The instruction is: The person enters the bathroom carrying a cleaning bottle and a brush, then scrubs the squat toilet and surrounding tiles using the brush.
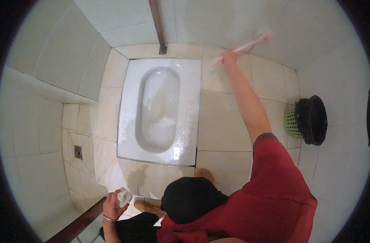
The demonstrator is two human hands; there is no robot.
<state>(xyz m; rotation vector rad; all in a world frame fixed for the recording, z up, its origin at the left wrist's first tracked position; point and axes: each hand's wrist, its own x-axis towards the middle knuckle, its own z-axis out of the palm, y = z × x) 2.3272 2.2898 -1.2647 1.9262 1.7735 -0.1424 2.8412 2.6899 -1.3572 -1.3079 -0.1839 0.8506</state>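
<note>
My right hand [229,57] is stretched far forward, closed around the handle of a pink toilet brush [253,43]. The brush head points to the upper right, close to the tiled wall, and is slightly blurred. Down at the lower left, my left hand [111,207] grips a white bottle [124,197] with a white top. Between and ahead of the hands lies a white squat toilet [127,117] set into the floor. Its wet surface shines, and yellowish liquid shows in the bowl.
A brown pipe [157,24] comes down behind the toilet. At the right stands a green basket bin [292,123] with a black liner [314,120]. A floor drain [78,152] sits at the left. Tiled walls close in the space, and a brown door edge [81,218] is at lower left.
</note>
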